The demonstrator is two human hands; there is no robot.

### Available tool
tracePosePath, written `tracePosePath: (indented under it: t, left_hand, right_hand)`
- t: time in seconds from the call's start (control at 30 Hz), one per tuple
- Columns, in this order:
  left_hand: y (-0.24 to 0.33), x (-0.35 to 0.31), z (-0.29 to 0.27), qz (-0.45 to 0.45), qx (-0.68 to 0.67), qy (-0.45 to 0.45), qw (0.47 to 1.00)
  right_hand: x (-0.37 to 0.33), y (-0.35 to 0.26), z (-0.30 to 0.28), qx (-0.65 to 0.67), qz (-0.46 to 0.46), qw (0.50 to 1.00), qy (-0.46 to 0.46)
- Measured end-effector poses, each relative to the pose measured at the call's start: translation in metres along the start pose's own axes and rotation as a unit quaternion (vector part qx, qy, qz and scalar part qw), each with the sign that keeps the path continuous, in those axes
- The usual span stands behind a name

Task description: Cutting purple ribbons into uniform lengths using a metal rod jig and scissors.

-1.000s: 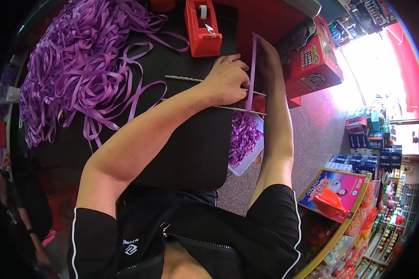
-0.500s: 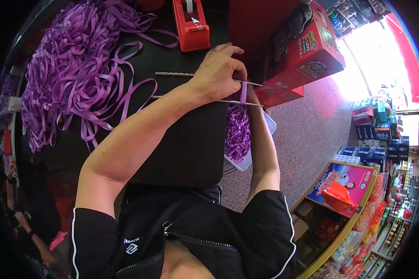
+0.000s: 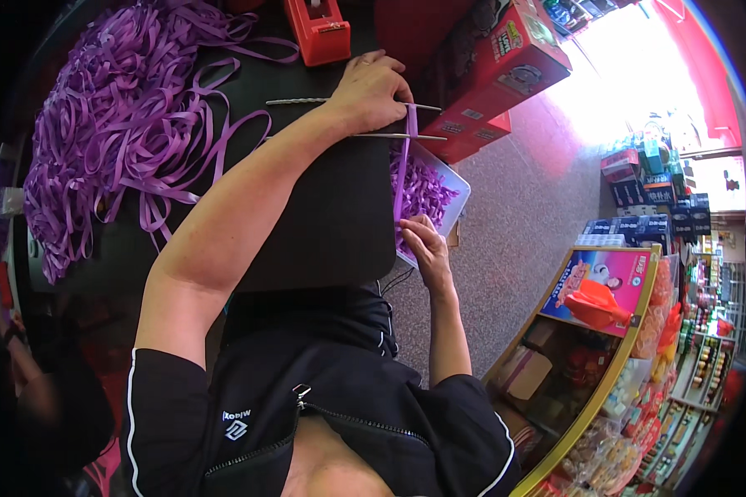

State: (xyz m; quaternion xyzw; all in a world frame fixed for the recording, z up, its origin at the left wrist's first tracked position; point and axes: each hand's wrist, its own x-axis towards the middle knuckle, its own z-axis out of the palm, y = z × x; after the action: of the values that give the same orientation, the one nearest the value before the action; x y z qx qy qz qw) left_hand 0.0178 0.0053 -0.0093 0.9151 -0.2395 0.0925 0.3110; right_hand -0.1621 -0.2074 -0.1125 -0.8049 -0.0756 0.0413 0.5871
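Observation:
Two thin metal rods, an upper twisted one (image 3: 294, 101) and a lower one (image 3: 431, 137), stick out past the right edge of the black table (image 3: 331, 224). A purple ribbon (image 3: 403, 178) passes over both near their ends and hangs down taut. My left hand (image 3: 371, 89) lies over the upper rod, its thumb and fingers closed where the ribbon crosses; its exact grip is partly hidden. Lower down, my right hand (image 3: 428, 253) pinches the ribbon beside the table edge. Behind it stands a white bin (image 3: 460, 199) holding many short purple ribbon pieces (image 3: 431, 186).
A large tangled heap of purple ribbon (image 3: 116, 124) covers the table's left side. At the back are a red tape dispenser (image 3: 323, 37) and a red box (image 3: 522, 66). A glass display case (image 3: 613, 282) stands to the right. Another person's arm (image 3: 29, 364) shows at the far left.
My right hand has come down and toward me from the rods, drawing the ribbon into a straight strand. The left hand keeps its place at the rods. The whole view has shifted slightly.

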Motion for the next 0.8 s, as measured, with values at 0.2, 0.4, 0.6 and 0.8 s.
tracePosePath:
  t: [0.2,0.4,0.6,0.8]
  left_hand:
    - [0.000,0.001,0.001,0.004,-0.008,-0.003,1.000]
    - [-0.004,-0.001,0.000,0.003,-0.013,0.007,1.000]
    - [-0.001,-0.003,-0.002,0.008,-0.021,0.012,1.000]
    - [-0.001,-0.005,-0.004,0.003,-0.016,0.006,1.000]
  right_hand:
    - [-0.019,-0.068,0.005,-0.079,-0.023,0.995,0.062]
    - [-0.022,-0.109,-0.003,-0.007,-0.053,0.996,0.075]
    - [0.001,-0.123,-0.008,0.156,-0.097,0.982,0.046]
    - [0.059,-0.154,-0.021,0.118,-0.215,0.969,0.040]
